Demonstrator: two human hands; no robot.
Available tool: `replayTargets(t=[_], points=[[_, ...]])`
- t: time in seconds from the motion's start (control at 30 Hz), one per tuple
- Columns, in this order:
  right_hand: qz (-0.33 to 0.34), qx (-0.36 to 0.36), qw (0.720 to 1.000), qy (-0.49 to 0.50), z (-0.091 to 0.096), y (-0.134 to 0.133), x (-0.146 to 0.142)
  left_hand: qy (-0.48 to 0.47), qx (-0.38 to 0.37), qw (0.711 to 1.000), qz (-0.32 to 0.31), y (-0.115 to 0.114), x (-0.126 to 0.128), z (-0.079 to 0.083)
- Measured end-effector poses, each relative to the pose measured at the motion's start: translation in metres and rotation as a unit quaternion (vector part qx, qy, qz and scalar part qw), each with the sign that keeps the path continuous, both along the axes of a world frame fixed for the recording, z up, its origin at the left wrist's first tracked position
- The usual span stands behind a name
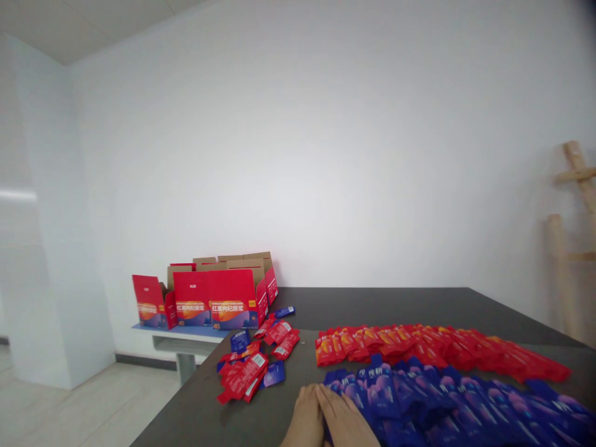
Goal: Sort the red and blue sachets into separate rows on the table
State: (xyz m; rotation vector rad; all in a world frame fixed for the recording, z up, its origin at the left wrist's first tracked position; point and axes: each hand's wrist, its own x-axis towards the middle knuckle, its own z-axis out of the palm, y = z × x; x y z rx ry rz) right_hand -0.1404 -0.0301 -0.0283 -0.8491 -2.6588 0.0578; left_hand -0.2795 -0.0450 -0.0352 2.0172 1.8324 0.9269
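Note:
My left hand (305,421) lies flat on the dark table (419,307) at the bottom edge, fingers stretched forward and holding nothing. My right hand (348,423) lies flat right beside it, touching it, its fingers resting on the left end of a long row of blue packets (442,403). Behind that row runs a row of red packets (437,352), overlapping like tiles. A loose pile of red and blue packets (251,367) lies to the left of my hands, near the table's left edge.
Open red cartons (214,301) stand on a low blue-topped side table (186,332) beyond the dark table's left corner. A wooden rack (575,248) leans at the far right against the white wall. Tiled floor shows at the lower left.

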Motion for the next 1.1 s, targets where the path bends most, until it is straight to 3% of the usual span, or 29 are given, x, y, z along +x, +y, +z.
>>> replayTargets(t=[0.13,0.27,0.4,0.53,0.7,0.77,0.83,0.93,1.0,1.1], points=[[0.013,-0.034,0.998,-0.048,0.002,0.002,-0.001,0.03,0.008,0.999,-0.001,0.001,-0.033,0.019],[0.033,-0.015,0.998,-0.05,0.004,0.005,0.006,0.214,0.025,0.968,0.129,0.0,-0.071,0.043],[0.025,0.001,0.999,-0.044,-0.001,0.008,0.015,0.293,-0.026,0.942,0.159,-0.006,-0.075,0.044],[0.023,0.004,0.999,-0.031,0.0,0.006,0.021,0.251,-0.032,0.962,0.102,-0.021,-0.059,0.023],[0.013,-0.042,0.998,-0.054,0.02,-0.005,0.019,0.163,-0.043,0.984,-0.05,-0.037,-0.05,0.003],[-0.003,-0.062,0.996,-0.065,0.025,-0.009,0.016,0.117,-0.021,0.992,-0.044,-0.037,-0.049,0.005],[-0.012,-0.056,0.996,-0.062,0.023,-0.009,0.012,0.098,-0.015,0.995,0.018,-0.035,-0.046,0.012],[0.004,-0.001,0.999,-0.043,0.011,-0.005,0.009,0.124,-0.063,0.986,0.087,-0.032,-0.041,0.021],[0.026,0.051,0.998,-0.029,0.002,-0.001,0.011,0.13,-0.083,0.986,0.069,-0.031,-0.038,0.022],[0.041,0.122,0.992,-0.012,-0.007,0.004,0.013,0.079,-0.078,0.994,-0.017,-0.028,-0.038,0.014]])
